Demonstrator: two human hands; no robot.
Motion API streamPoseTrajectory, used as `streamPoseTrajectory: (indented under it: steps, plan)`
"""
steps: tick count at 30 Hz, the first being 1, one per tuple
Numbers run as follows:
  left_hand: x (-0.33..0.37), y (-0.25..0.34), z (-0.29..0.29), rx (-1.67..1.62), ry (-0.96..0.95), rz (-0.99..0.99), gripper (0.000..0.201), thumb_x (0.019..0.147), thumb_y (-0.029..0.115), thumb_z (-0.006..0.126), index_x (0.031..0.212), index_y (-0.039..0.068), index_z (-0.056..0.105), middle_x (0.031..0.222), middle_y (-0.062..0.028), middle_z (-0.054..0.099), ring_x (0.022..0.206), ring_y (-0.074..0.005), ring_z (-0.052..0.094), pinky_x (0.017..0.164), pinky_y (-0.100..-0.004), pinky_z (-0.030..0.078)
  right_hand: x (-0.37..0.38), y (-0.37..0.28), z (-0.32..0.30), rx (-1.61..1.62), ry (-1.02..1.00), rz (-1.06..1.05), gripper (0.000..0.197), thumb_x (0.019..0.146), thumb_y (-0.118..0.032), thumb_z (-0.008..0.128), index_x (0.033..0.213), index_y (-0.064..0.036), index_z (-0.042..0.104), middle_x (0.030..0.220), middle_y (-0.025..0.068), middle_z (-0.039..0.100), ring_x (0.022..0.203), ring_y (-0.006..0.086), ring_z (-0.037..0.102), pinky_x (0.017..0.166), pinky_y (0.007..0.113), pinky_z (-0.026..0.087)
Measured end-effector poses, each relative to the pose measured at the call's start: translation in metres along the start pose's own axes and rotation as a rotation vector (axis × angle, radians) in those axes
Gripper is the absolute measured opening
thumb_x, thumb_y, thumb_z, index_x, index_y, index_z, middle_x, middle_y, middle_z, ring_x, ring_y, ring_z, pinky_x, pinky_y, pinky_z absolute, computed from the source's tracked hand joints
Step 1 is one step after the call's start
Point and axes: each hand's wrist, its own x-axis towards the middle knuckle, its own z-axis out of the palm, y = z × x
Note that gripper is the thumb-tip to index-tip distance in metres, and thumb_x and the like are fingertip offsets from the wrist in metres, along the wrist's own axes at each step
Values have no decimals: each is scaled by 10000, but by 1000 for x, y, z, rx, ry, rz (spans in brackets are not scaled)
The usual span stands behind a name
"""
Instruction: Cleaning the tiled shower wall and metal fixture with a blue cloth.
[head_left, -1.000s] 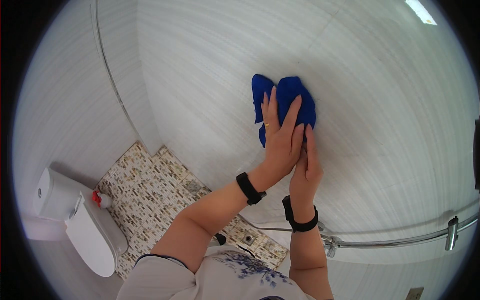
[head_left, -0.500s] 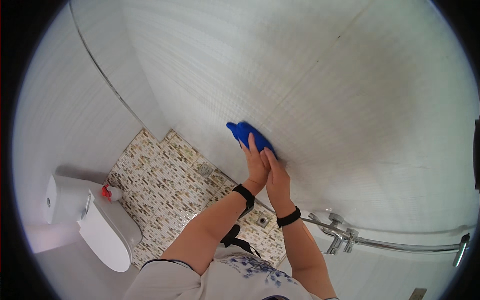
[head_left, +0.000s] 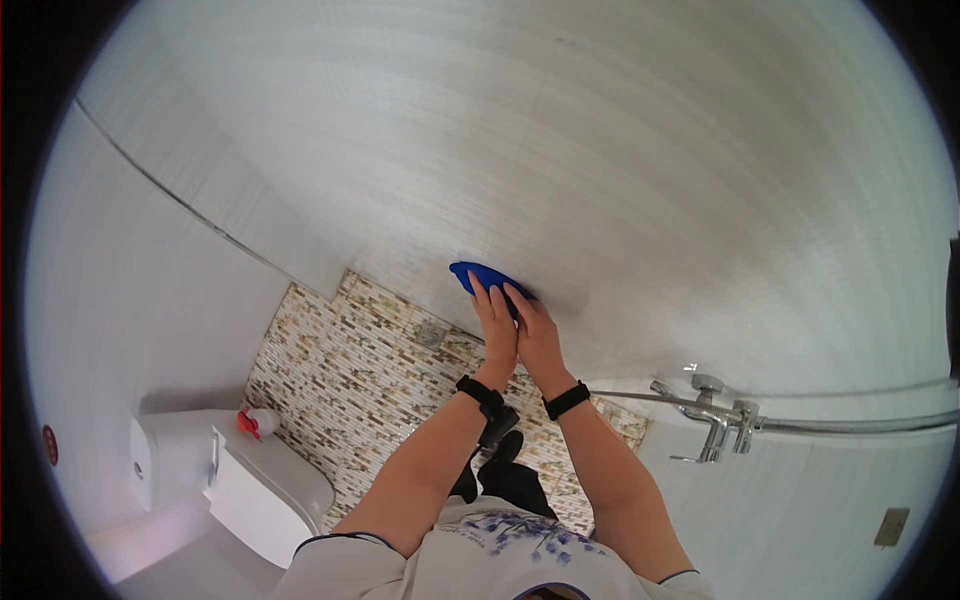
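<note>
A blue cloth (head_left: 482,271) lies bunched against the pale, finely ribbed wall (head_left: 640,200), low down near the middle of the view. Both my hands press it there side by side. My left hand (head_left: 496,328) has its fingers stretched up over the cloth's left and middle part. Close beside it, my right hand (head_left: 539,338) holds the cloth's right end, with its fingertips on the fabric. The palms face the wall and are hidden, as is the cloth's underside. A black band (head_left: 567,400) circles my right wrist, and a black strap (head_left: 480,392) my left.
A chrome mixer tap (head_left: 712,420) with a hose juts from the wall at right. At lower left stands a white toilet (head_left: 262,500), with a red-topped white bottle (head_left: 263,423) by it. Patterned tile floor (head_left: 345,350) holds a square drain (head_left: 431,335).
My view has turned, so toilet and tap sit differently in it. My hands stay on the blue cloth, which now lies flatter, its upper left flap no longer sticking out.
</note>
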Motion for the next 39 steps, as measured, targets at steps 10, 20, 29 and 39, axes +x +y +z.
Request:
streamPoseTrajectory:
  steps: [10,20,29,39]
  plan:
    - [-54,124,12,-9,-208,282,553,932,56,447,1437,85,226,1308,-142,368,1163,-211,424,938,-304,388,-10,-93,-74,62,287,27,454,845,79,452,1257,-100,522,1132,158,553,966,272,578,776,320,476]
    - [-35,72,13,154,-86,463,373,814,-46,590,1148,25,441,1224,-150,371,1039,-230,471,765,-299,457,-21,-65,-60,99,379,73,405,838,83,427,1177,-98,556,1042,173,508,881,319,560,737,352,464]
    - [-12,-6,-10,440,-107,272,345,854,-28,543,1148,31,374,1037,-117,458,946,-176,468,820,-306,418,-37,9,-7,108,297,209,467,807,96,433,1207,-136,495,1064,199,497,891,403,543,715,448,460]
    - [-42,49,6,83,-313,-24,410,843,86,609,1188,0,406,1165,-154,448,1000,-215,475,821,-350,426,-43,-30,-42,260,517,211,404,831,75,505,1198,-93,530,1140,130,496,1003,254,540,740,332,477]
